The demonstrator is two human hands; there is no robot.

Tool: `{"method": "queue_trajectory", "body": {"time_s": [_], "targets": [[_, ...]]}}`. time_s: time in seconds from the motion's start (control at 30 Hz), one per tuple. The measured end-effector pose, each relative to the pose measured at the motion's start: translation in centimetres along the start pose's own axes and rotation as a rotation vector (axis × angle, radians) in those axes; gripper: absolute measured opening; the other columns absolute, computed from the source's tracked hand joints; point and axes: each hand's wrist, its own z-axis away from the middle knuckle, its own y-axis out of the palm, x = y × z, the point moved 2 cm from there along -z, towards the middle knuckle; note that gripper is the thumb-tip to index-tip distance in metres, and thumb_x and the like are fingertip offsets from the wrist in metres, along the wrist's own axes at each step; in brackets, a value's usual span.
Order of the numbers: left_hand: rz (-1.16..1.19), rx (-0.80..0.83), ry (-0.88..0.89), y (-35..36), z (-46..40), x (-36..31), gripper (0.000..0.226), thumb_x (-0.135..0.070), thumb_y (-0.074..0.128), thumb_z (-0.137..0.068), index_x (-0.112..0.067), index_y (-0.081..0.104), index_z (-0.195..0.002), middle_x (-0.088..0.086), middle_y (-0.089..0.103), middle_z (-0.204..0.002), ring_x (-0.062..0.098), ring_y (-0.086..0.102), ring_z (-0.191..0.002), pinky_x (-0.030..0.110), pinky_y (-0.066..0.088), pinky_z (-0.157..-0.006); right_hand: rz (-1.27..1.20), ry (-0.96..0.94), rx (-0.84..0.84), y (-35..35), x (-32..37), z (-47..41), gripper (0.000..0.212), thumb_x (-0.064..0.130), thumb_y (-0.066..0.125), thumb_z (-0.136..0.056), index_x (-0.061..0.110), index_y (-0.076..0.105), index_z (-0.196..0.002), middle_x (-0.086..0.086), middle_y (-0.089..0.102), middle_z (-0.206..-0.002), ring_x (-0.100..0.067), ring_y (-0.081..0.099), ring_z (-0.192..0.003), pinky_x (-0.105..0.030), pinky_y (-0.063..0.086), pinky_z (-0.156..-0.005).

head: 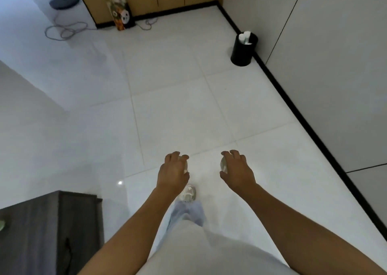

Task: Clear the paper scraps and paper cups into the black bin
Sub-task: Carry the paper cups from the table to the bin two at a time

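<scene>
The left hand (172, 171) and right hand (235, 170) each gripped a whitish crumpled paper scrap, carrying them toward the black bin (243, 50), which stood well ahead by the wall with paper cups (245, 37) inside; next, seemingly, walk over and drop both in.

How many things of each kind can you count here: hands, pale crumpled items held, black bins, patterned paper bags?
Hands: 2, left hand, right hand
Pale crumpled items held: 2
Round black bins: 1
Patterned paper bags: 1
Total: 6
</scene>
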Motion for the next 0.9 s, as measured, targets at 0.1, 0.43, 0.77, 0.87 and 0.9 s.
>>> {"method": "queue_trajectory", "body": {"time_s": [0.1, 0.43, 0.77, 0.87, 0.9], "targets": [[-0.013, 0.014, 0.068, -2.8, -7.9, -0.2, 0.050, -0.021, 0.057, -0.090, -0.022, 0.043, -0.138, 0.001, 0.035, -0.145, 0.020, 0.029, -0.134, 0.032, 0.042, -0.097, -0.018, 0.069, -0.052, -2.9, 0.1, -6.0, 0.059, 0.024, 0.059, -0.089, 0.023, 0.033, -0.143, -0.002, 0.029, -0.147, -0.023, 0.032, -0.128, -0.034, 0.049, -0.084], [-0.074, 0.119, 0.228, -8.6, -30.6, -5.7, 0.052, -0.025, 0.055, -0.090, -0.023, 0.039, -0.140, 0.001, 0.029, -0.148, 0.019, 0.023, -0.137, 0.033, 0.038, -0.100, -0.127, 0.229, -0.110, -11.5, -3.4, -22.7, 0.059, 0.024, 0.060, -0.089, 0.023, 0.034, -0.142, -0.002, 0.028, -0.148, -0.023, 0.033, -0.128, -0.034, 0.049, -0.086], [-0.077, 0.129, 0.259, -11.0, -54.7, -19.2, 0.051, -0.024, 0.055, -0.091, -0.023, 0.039, -0.140, 0.000, 0.030, -0.146, 0.019, 0.024, -0.136, 0.033, 0.040, -0.098, -0.141, 0.266, -0.127, -24.5, -14.6, -43.5, 0.061, 0.024, 0.062, -0.088, 0.024, 0.034, -0.142, -0.001, 0.029, -0.147, -0.022, 0.033, -0.129, -0.036, 0.052, -0.085], [-0.086, 0.127, 0.262, -12.0, -60.7, -22.5, 0.052, -0.024, 0.055, -0.091, -0.023, 0.038, -0.140, 0.000, 0.030, -0.147, 0.019, 0.024, -0.136, 0.033, 0.040, -0.100, -0.133, 0.269, -0.122, -28.4, -17.6, -48.7, 0.061, 0.024, 0.061, -0.088, 0.024, 0.034, -0.142, -0.001, 0.029, -0.147, -0.022, 0.032, -0.129, -0.036, 0.052, -0.085], [-0.084, 0.127, 0.262, -12.3, -62.3, -23.3, 0.052, -0.024, 0.056, -0.091, -0.023, 0.039, -0.140, 0.001, 0.031, -0.146, 0.019, 0.025, -0.136, 0.033, 0.041, -0.100, -0.131, 0.272, -0.111, -29.4, -18.3, -50.2, 0.061, 0.024, 0.061, -0.088, 0.024, 0.033, -0.142, -0.001, 0.029, -0.147, -0.022, 0.033, -0.129, -0.036, 0.052, -0.085]]}}
